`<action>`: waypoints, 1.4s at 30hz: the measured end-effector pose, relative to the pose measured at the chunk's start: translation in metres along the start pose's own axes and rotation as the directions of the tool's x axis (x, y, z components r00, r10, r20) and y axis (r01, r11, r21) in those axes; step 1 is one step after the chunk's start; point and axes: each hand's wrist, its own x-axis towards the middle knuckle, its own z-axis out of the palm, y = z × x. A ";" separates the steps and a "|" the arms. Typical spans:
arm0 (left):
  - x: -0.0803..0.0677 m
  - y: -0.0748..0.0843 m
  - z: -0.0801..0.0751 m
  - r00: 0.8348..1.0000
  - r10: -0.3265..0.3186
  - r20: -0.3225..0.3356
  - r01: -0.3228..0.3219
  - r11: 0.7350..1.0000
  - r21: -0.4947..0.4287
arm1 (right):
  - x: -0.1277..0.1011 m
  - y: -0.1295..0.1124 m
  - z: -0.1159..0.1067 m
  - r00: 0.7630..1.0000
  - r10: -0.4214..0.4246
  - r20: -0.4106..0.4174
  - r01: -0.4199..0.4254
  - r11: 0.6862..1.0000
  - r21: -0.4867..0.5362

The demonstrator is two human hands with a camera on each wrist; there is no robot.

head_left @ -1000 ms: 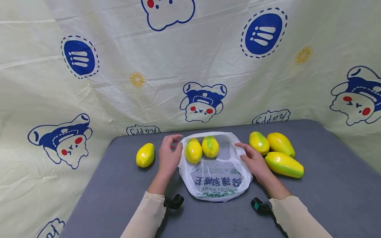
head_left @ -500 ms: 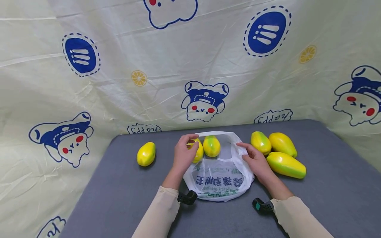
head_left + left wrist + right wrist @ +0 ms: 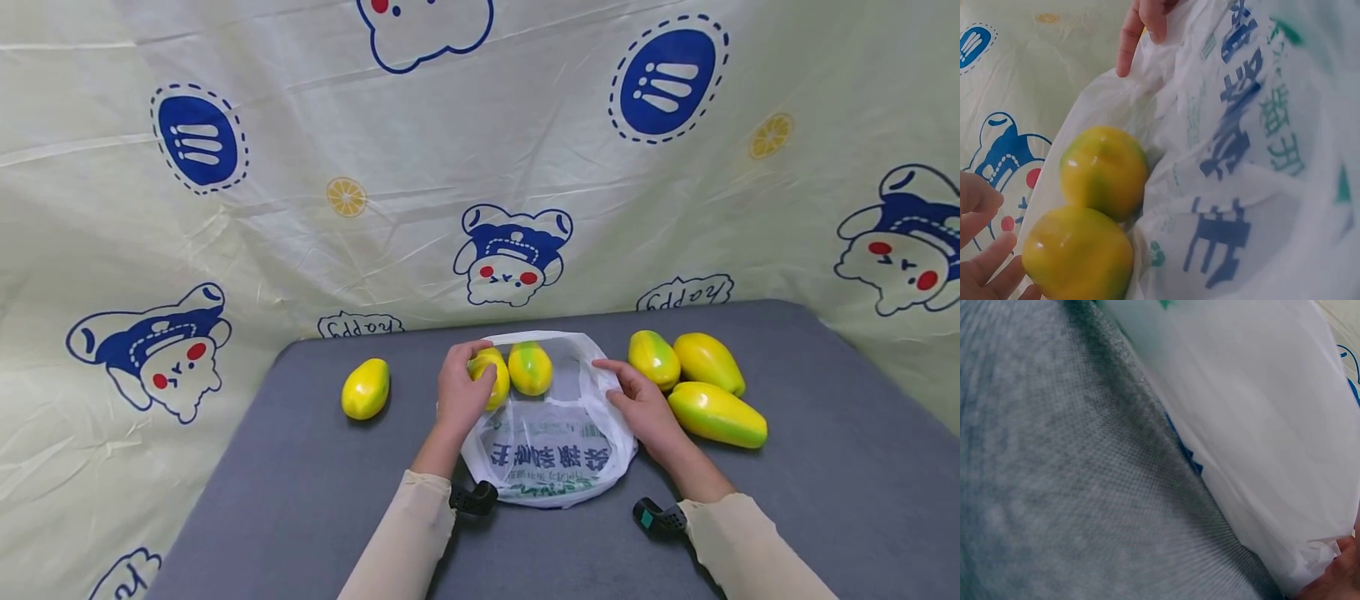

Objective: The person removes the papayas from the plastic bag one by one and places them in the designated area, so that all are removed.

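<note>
A white plastic bag (image 3: 611, 417) with dark printing lies with its mouth spread. Two yellow-green papayas sit inside near the far side: the left papaya (image 3: 497, 385) and the right papaya (image 3: 530, 368). My left hand (image 3: 460, 398) is at the left papaya, fingers loosely bent and partly covering it. In the left wrist view, its fingertips (image 3: 1011, 275) come right up to that papaya's side (image 3: 1079, 253), thumb and fingers apart. At the bag's right edge, my right hand (image 3: 641, 402) pinches the plastic, which bunches at its fingers (image 3: 1338, 575) in the right wrist view.
A lone papaya (image 3: 366, 389) lies on the dark grey table (image 3: 300, 492), left of the bag. To the right, three more are grouped: a far-left papaya (image 3: 654, 360), a far-right papaya (image 3: 708, 364) and a long near papaya (image 3: 717, 414). A printed curtain (image 3: 420, 275) hangs behind.
My left hand has moved right, from beside the bag's left edge to over the left papaya inside, and stayed there. My right hand keeps its place on the bag.
</note>
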 end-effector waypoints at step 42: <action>0.003 -0.026 0.006 0.989 -0.090 0.116 0.085 0.995 0.046 | -0.003 0.000 -0.002 0.999 -0.026 0.034 0.027 1.000 -0.012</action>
